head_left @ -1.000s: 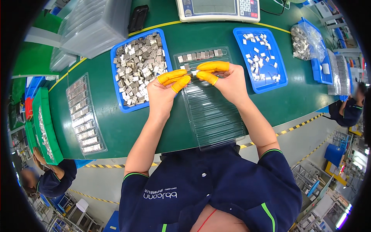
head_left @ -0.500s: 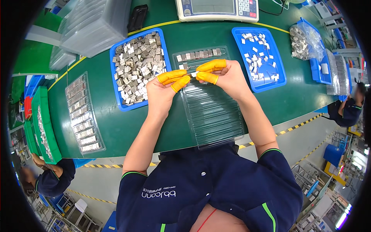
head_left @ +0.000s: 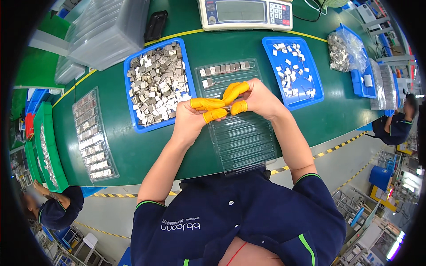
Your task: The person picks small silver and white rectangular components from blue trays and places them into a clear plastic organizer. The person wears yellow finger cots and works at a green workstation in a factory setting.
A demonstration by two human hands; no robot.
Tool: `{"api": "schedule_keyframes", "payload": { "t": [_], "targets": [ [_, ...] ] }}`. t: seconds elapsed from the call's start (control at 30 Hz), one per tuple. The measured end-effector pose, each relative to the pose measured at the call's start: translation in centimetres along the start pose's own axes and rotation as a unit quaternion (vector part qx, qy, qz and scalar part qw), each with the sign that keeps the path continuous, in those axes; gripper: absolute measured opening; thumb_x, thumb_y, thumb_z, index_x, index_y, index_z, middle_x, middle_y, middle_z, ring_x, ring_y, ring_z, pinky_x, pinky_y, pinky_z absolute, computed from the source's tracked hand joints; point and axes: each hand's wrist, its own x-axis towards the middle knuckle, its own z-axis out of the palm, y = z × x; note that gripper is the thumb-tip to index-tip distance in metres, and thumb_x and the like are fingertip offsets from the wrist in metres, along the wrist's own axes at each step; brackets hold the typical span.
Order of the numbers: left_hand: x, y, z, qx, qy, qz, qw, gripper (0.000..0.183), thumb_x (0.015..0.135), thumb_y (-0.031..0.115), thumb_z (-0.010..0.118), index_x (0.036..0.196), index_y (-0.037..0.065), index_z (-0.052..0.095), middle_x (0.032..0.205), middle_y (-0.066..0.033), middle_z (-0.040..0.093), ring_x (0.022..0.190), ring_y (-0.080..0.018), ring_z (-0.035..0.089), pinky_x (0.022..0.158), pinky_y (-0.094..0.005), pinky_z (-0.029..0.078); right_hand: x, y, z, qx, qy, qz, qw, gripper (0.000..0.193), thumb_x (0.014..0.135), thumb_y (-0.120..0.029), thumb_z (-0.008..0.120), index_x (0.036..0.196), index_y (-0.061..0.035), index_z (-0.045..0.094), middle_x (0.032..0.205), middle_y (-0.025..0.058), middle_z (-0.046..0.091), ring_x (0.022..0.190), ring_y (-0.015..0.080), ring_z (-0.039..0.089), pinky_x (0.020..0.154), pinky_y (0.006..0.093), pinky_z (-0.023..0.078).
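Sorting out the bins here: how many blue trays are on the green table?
3. One blue tray heaped with metal pieces lies left of the hands, a sparser one right of them, and a third farther right under a clear bag. Others may be hidden.

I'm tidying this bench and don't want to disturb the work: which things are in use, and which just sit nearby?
In use:
- left hand and right hand, fingertips together on a small part, too small to identify
- clear slotted tray beneath them
- blue tray of metal pieces beside the left hand

Sitting nearby:
- weighing scale
- second blue tray
- filled clear tray
- bag of parts
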Motion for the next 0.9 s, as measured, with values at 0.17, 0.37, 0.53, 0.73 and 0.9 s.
{"api": "schedule_keyframes", "payload": {
  "t": [0.17, 0.37, 0.53, 0.73, 0.9],
  "targets": [
    [-0.2, -1.0, -0.2, -0.044, -0.010, -0.025, 0.999, 0.020, 0.077, 0.002, 0.068, 0.095, -0.005, 0.064, 0.083, -0.0141, 0.067, 0.070, -0.0171, 0.065, 0.069, -0.0266, 0.053, -0.2, -0.3, 0.3, -0.012, -0.002, 0.012, 1.000, 0.019, 0.066, 0.002, 0.074, 0.083, 0.0037, 0.067, 0.084, 0.0077, 0.065, 0.075, 0.0129, 0.061, 0.074, 0.0252, 0.049],
    [0.1, -0.3, 1.2, -0.037, 0.113, 0.072, 0.990, 0.025, 0.084, 0.004, 0.061, 0.108, -0.003, 0.060, 0.100, -0.0125, 0.064, 0.083, -0.0177, 0.063, 0.072, -0.0254, 0.052, 0.2, -0.8, 1.1, -0.130, 0.146, -0.152, 0.969, 0.015, 0.075, -0.004, 0.070, 0.089, 0.0006, 0.069, 0.087, 0.0057, 0.063, 0.080, 0.0141, 0.060, 0.071, 0.0250, 0.049],
    [0.5, 0.4, -1.0, 0.048, 0.245, 0.215, 0.944, 0.027, 0.089, 0.008, 0.053, 0.114, -0.001, 0.057, 0.109, -0.0107, 0.062, 0.088, -0.0158, 0.061, 0.068, -0.0225, 0.049, 1.1, -2.0, 0.0, -0.402, 0.215, -0.217, 0.863, 0.012, 0.072, -0.010, 0.071, 0.083, -0.0071, 0.071, 0.084, 0.0028, 0.063, 0.075, 0.0154, 0.059, 0.063, 0.0257, 0.049],
    [1.2, 0.4, -2.5, 0.034, 0.283, 0.196, 0.938, 0.025, 0.089, 0.005, 0.052, 0.112, -0.002, 0.058, 0.106, -0.0102, 0.063, 0.085, -0.0133, 0.061, 0.063, -0.0200, 0.047, 3.3, 0.9, 0.5, -0.613, 0.226, -0.322, 0.685, 0.008, 0.064, -0.015, 0.072, 0.072, -0.0143, 0.071, 0.079, -0.0049, 0.063, 0.073, 0.0129, 0.058, 0.060, 0.0260, 0.050],
    [1.2, 0.3, -2.4, 0.041, 0.290, 0.212, 0.932, 0.023, 0.089, 0.005, 0.054, 0.110, -0.001, 0.060, 0.107, -0.0082, 0.063, 0.084, -0.0105, 0.059, 0.060, -0.0187, 0.045, 3.8, 2.3, -0.1, -0.611, 0.229, -0.314, 0.689, 0.009, 0.063, -0.014, 0.071, 0.072, -0.0147, 0.072, 0.079, -0.0053, 0.063, 0.074, 0.0112, 0.057, 0.060, 0.0245, 0.049]
  ]
}}
